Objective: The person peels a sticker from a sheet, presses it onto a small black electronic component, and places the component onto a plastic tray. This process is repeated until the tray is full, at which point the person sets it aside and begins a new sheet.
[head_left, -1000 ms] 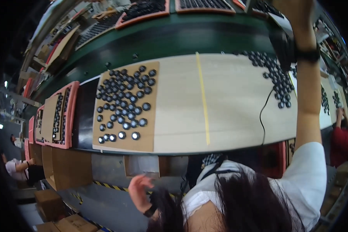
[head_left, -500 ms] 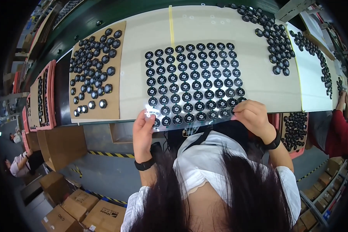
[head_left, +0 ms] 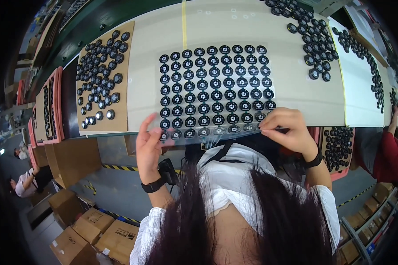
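A clear sheet of round black stickers [head_left: 216,95] with white marks lies in front of me, its near edge hanging slightly past the table edge. My right hand [head_left: 288,131] pinches the sheet near its right front corner between thumb and fingertips. At the left front corner, my left hand [head_left: 148,143] has its index finger and thumb apart, the thumb beside the corner sticker. Nothing shows between those fingers; whether the thumb touches the film I cannot tell.
Several black round parts stand on a cardboard sheet [head_left: 119,95] at the left. More black round parts [head_left: 316,48] cluster at the back right, and others on a white board [head_left: 356,97]. A pink tray [head_left: 338,173] of parts sits below the table edge. Another person's red sleeve [head_left: 391,157] shows far right.
My left hand has come off the sheet's left front corner and its fingers have spread. A white patch at that corner is gone. My right hand keeps its pinch.
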`<state>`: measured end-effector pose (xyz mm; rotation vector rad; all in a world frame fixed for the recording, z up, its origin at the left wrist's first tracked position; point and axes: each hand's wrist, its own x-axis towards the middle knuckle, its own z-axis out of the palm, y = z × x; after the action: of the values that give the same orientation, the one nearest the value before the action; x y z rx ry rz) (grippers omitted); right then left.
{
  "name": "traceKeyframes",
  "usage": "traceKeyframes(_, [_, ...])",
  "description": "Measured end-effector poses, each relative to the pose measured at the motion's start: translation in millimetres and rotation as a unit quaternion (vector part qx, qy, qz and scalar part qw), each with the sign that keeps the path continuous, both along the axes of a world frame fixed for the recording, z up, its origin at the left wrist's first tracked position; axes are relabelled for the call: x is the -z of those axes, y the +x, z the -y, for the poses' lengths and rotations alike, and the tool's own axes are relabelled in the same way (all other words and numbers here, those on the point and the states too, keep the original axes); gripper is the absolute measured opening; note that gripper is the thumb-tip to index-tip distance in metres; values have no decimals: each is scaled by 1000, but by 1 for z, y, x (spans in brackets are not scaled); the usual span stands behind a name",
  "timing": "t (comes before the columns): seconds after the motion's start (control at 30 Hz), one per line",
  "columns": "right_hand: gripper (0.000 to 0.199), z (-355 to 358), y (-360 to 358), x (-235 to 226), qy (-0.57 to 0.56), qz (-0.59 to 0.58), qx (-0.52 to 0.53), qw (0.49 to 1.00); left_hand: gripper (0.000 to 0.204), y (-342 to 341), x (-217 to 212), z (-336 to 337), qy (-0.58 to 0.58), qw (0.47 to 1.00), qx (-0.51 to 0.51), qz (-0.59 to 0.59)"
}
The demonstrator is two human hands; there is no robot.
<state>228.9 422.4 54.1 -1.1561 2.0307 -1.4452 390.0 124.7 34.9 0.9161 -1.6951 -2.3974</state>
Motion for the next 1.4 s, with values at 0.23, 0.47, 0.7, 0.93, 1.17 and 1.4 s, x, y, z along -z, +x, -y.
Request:
traceKeyframes(0.23, [7, -11, -3, 3, -89, 333, 124, 930, 39, 7, 1, 41, -296, 953, -27, 51])
traceKeyframes(0.47, [9, -24, -10, 7, -107, 226, -29, 968, 50, -49, -18, 30, 181, 970, 162, 34])
traceKeyframes(0.7, [17, -22, -10, -22, -34, 31, -11, 999, 52, -97, 19, 31, 136, 982, 130, 3])
traceKeyframes(0.93, [21, -78, -35, -18, -32, 78, 219, 972, 60, -116, 9, 30, 193, 973, 127, -22])
traceKeyframes(1.17, [44, -69, -87, -10, -221, 510, 164, 815, 66, -102, -32, 7, 149, 978, 139, -49])
traceKeyframes(1.4, [63, -19, -106, 4, -175, 649, 198, 713, 68, -85, -48, -4, 212, 970, 121, -4])
